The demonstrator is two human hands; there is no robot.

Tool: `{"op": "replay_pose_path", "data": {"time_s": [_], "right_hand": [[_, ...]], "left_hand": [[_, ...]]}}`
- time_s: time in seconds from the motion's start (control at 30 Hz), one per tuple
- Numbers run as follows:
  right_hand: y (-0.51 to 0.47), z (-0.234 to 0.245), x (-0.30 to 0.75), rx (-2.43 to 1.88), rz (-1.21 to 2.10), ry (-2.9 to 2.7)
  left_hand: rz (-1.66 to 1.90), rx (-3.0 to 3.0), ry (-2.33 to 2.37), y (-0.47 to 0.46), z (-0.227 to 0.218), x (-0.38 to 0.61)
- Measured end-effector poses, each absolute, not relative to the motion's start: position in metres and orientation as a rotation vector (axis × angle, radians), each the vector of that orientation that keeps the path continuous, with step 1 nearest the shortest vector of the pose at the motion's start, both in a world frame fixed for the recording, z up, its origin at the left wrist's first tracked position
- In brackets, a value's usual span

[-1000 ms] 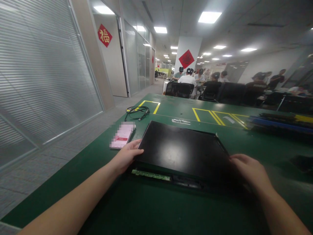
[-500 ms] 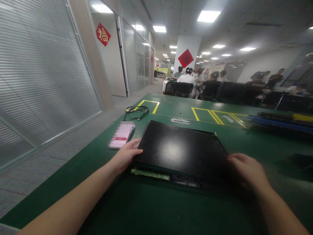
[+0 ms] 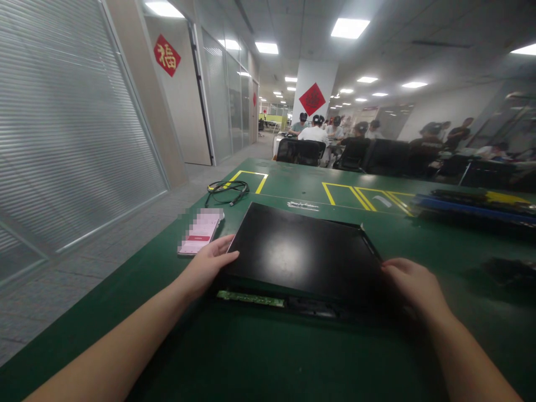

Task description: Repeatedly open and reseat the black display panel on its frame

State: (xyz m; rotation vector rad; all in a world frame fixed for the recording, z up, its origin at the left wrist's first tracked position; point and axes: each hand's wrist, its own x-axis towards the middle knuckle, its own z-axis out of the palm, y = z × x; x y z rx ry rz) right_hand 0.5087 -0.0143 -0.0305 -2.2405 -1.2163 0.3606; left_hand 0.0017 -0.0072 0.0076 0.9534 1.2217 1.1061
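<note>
A black, glossy flat display panel (image 3: 288,251) lies over a dark frame in front of me, slightly skewed to it. My left hand (image 3: 209,262) grips the panel's left edge, thumb on top and fingers beneath or beside it. At the right edge, my right hand (image 3: 408,276) pinches the side, its fingertips partly hidden. Along the near side, a green circuit board strip (image 3: 251,299) shows in the dark frame (image 3: 318,307) below the panel.
A phone (image 3: 200,231) and a coiled black cable (image 3: 228,191) lie left on the green table (image 3: 268,357). Yellow tape outlines (image 3: 330,192) mark its far part. Dark parts on something blue (image 3: 473,209) are at right. Several people (image 3: 314,134) sit beyond.
The camera view has turned slightly, moving everything a little left in the picture. Both hands keep their hold on the display panel, which looks nearly unmoved on the frame.
</note>
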Motion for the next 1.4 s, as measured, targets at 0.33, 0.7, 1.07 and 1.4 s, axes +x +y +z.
{"op": "replay_pose_path", "data": {"time_s": [0.33, 0.7, 1.07, 1.4], "right_hand": [[-0.014, -0.030, 0.511, -2.236, 0.371, -1.234], [-0.015, -0.020, 0.502, -2.286, 0.379, -1.199], [-0.012, -0.034, 0.522, -2.189, 0.436, -1.225], [-0.012, -0.036, 0.520, -2.213, 0.411, -1.212]], "left_hand": [[1.035, 1.391, 1.506, 0.005, -0.010, -0.018], [0.918, 1.584, 1.615, 0.013, -0.021, -0.017], [0.816, 1.678, 1.703, 0.015, -0.025, -0.018], [0.817, 1.719, 1.654, 0.013, -0.026, -0.018]]}}
